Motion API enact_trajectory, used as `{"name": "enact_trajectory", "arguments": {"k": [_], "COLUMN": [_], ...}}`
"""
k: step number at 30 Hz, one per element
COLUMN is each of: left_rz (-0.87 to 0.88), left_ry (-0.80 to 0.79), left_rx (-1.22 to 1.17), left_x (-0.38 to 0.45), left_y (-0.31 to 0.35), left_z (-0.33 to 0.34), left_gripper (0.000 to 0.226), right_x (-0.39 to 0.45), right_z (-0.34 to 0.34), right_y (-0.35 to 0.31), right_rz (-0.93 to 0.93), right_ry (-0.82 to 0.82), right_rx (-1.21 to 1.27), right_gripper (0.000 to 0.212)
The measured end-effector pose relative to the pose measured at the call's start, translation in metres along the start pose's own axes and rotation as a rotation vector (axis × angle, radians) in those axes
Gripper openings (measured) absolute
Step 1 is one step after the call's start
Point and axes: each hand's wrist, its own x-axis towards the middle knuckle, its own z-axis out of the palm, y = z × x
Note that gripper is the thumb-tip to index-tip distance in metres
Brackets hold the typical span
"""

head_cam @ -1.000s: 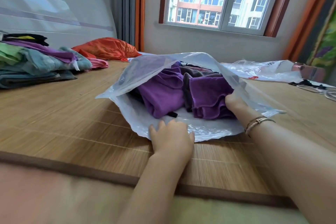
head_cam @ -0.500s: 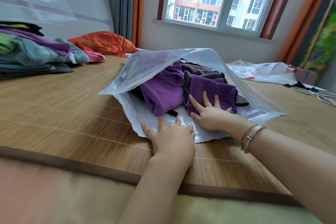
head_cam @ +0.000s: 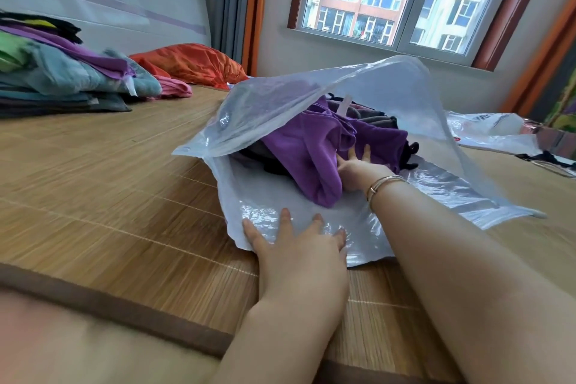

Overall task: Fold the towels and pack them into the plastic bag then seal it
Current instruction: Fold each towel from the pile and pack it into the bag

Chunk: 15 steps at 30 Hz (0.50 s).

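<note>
— Fingers (head_cam: 285, 221) of the left hand (head_cam: 299, 252)?
— Spread flat, pressing the plastic bag's (head_cam: 311, 97) lower flap onto the bamboo mat (head_cam: 109, 171), low centre of the frame.
— And the right hand (head_cam: 355, 170)?
— Inside the bag's open mouth at centre, fingers straight and apart against the purple towels (head_cam: 305, 150). A bracelet (head_cam: 381, 185) circles that wrist.
— More towels?
— A folded stack (head_cam: 62, 72) at upper left.
</note>
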Motion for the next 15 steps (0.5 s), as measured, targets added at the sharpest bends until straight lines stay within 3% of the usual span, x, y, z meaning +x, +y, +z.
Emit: {"name": "enact_trajectory", "arguments": {"k": [3,6,8,10,13,15], "left_rz": [-0.004,0.0,-0.036,-0.098,-0.219,-0.234], "left_ry": [0.037,0.071,0.115,0.209,0.297,0.264], "left_rx": [-0.019,-0.045,-0.101,-0.2,-0.347,-0.293], "left_x": [-0.004,-0.01,-0.015,-0.02,-0.023,-0.022], "left_y": [0.0,0.001,0.002,-0.003,-0.023,-0.035], "left_z": [-0.001,-0.004,-0.007,-0.013,-0.023,-0.027], "left_gripper": [0.042,0.041,0.037,0.026,0.009,0.007], "right_x": [-0.03,-0.067,-0.091,-0.108,-0.11,-0.094], "right_z": [-0.001,-0.003,-0.003,-0.004,-0.012,-0.015], "right_y": [-0.006,-0.02,-0.031,-0.042,-0.056,-0.064], "right_rz": [0.032,0.05,-0.017,-0.209,-0.505,-0.521], "right_ry": [0.068,0.301,0.525,0.653,0.515,0.36], "right_rx": [0.11,0.242,0.336,0.516,0.536,0.433], "right_gripper": [0.07,0.057,0.043,0.037,0.05,0.062]}}
